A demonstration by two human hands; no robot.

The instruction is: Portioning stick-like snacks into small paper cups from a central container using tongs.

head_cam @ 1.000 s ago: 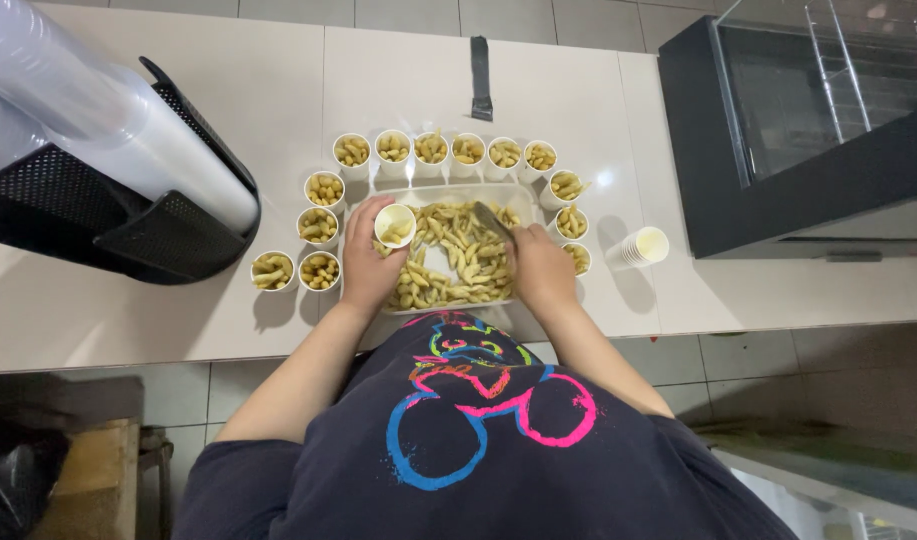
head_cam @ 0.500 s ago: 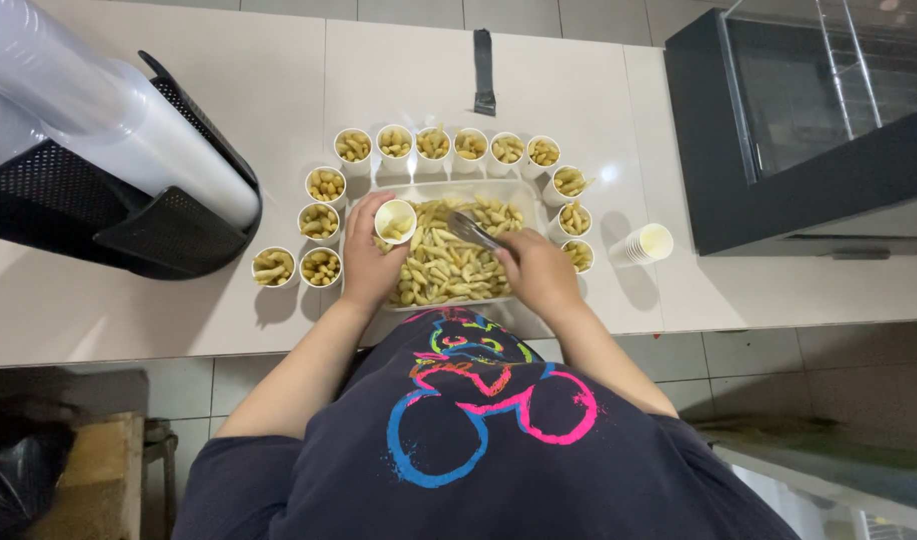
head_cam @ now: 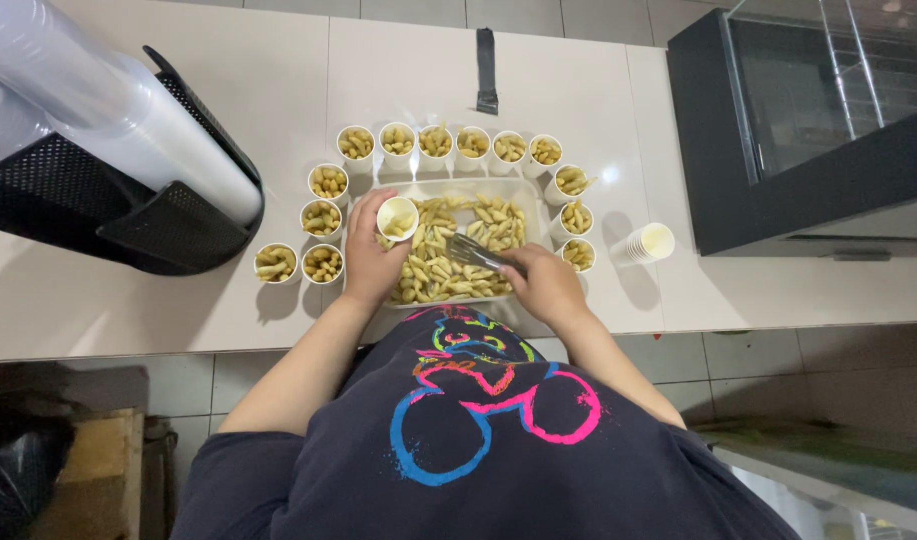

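Here, at the far left of the frame, we see a black mesh holder point(head_cam: 108, 215) with a long sleeve of stacked clear cups point(head_cam: 128, 120) lying across it on the pale counter point(head_cam: 278, 90). Just right of it, low in the centre-left, two small paper cups filled with pale snack pieces point(head_cam: 276, 262) stand side by side, the start of a ring of filled cups point(head_cam: 434, 140) that curves up and along the top of a clear rectangular tray point(head_cam: 523, 195). The tray sits at the frame's centre and holds a heap of the same snack pieces point(head_cam: 448, 275).

Our left hand point(head_cam: 371, 262) is over the tray's left end, its fingers wrapped around a small white cup point(head_cam: 397, 217) held tilted above the heap, with a few pieces inside. Our right hand point(head_cam: 545, 285) rests at the tray's lower right edge, clenched on metal tongs point(head_cam: 475, 253) whose tips point left into the heap.

Above the ring, at top centre, a dark flat tool point(head_cam: 486, 58) lies on the counter. Further right, a stack of empty cups point(head_cam: 646, 243) lies on its side, and a black glass-fronted cabinet point(head_cam: 808, 120) fills the upper right.
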